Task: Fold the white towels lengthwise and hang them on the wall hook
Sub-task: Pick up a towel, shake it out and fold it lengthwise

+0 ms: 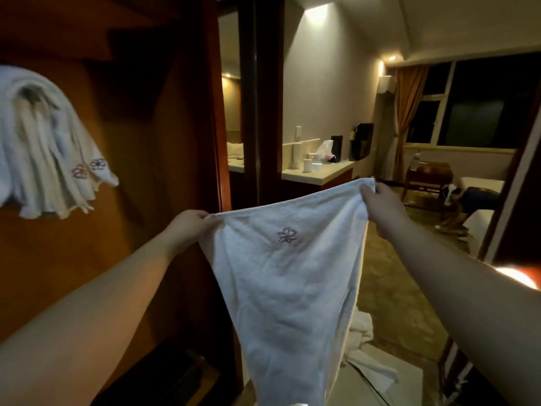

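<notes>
A white towel with a small purple flower embroidered near its top hangs spread out in front of me. My left hand pinches its upper left corner. My right hand pinches the upper right corner, held a little higher and further away. The towel's lower part narrows as it drops out of view. Several white towels with the same flower mark hang bunched on the wooden wall at the upper left; the hook under them is hidden.
The wooden wall panel fills the left side, its edge close behind the towel. More white cloth lies on the floor below. Behind are a counter with cups and a bag, a wooden chair, and a bed.
</notes>
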Motion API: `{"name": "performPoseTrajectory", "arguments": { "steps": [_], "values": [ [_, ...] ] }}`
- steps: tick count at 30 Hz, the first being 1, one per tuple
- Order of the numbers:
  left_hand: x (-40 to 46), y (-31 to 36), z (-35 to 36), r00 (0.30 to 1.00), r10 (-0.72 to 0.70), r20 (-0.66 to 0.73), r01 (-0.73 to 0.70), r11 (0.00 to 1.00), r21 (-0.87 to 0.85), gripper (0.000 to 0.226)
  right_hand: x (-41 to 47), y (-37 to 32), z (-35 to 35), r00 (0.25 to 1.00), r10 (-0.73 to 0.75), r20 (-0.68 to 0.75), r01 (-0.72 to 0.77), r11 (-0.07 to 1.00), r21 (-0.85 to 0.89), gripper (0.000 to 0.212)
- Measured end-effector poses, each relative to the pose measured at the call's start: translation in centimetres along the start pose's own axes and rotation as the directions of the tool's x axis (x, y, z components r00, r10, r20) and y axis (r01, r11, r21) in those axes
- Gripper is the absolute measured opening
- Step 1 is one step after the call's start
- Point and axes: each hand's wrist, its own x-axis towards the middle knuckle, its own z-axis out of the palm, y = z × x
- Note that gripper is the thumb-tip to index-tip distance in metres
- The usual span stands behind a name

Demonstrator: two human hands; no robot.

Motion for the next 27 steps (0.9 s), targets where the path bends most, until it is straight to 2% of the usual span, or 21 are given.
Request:
{"name": "performPoseTrajectory", "arguments": {
  "steps": [4, 7, 9, 11, 13, 17, 19, 25, 27],
  "values": [
    [-3.6, 1.3, -2.7, 0.998, -0.064, -0.022, 0.056, 0.959, -0.278, 0.017, -1.2, -0.9, 1.2, 1.000, 0.012, 0.025, -0.010, 0.998, -0.063, 0.045],
    [-5.5, 2.1, -5.0, 0.984, -0.174, -0.027, 0.143, 0.879, -0.454, 0.052, -2.1, -1.6, 2.4, 0.998, -0.017, 0.064, 0.021, 0.998, -0.060, 0.044],
    [-7.0, 2.7, -6.1, 0.975, -0.220, -0.033, 0.166, 0.818, -0.551, 0.059, -3.0, -2.5, 3.4, 0.997, -0.028, 0.074, 0.032, 0.998, -0.055, 0.043],
    [-8.3, 3.1, -6.9, 0.960, -0.277, -0.031, 0.200, 0.764, -0.614, 0.054, -3.9, -3.5, 4.8, 0.996, 0.006, 0.089, -0.002, 0.999, -0.041, 0.043],
    [-9.6, 3.3, -7.5, 0.945, -0.326, -0.021, 0.236, 0.726, -0.646, 0.044, -5.0, -4.4, 6.6, 0.987, 0.095, 0.131, -0.096, 0.995, 0.001, 0.042],
    [-11.6, 3.7, -8.5, 0.929, -0.369, 0.009, 0.255, 0.625, -0.738, 0.026, -8.5, -6.4, 10.7, 0.927, 0.208, 0.313, -0.261, 0.955, 0.138, 0.036],
    [-12.7, 3.7, -8.9, 0.921, -0.389, 0.004, 0.258, 0.602, -0.756, 0.021, -10.8, -7.2, 12.6, 0.901, 0.256, 0.351, -0.339, 0.919, 0.201, 0.031],
    [-16.1, 3.3, -10.2, 0.915, -0.404, 0.006, 0.241, 0.535, -0.810, 0.013, -17.6, -9.1, 16.5, 0.819, 0.139, 0.557, -0.379, 0.860, 0.342, 0.039],
    [-17.1, 3.1, -10.9, 0.916, -0.402, -0.002, 0.234, 0.536, -0.812, 0.014, -20.0, -10.3, 17.4, 0.798, 0.064, 0.599, -0.327, 0.881, 0.342, 0.032]
  ]
}}
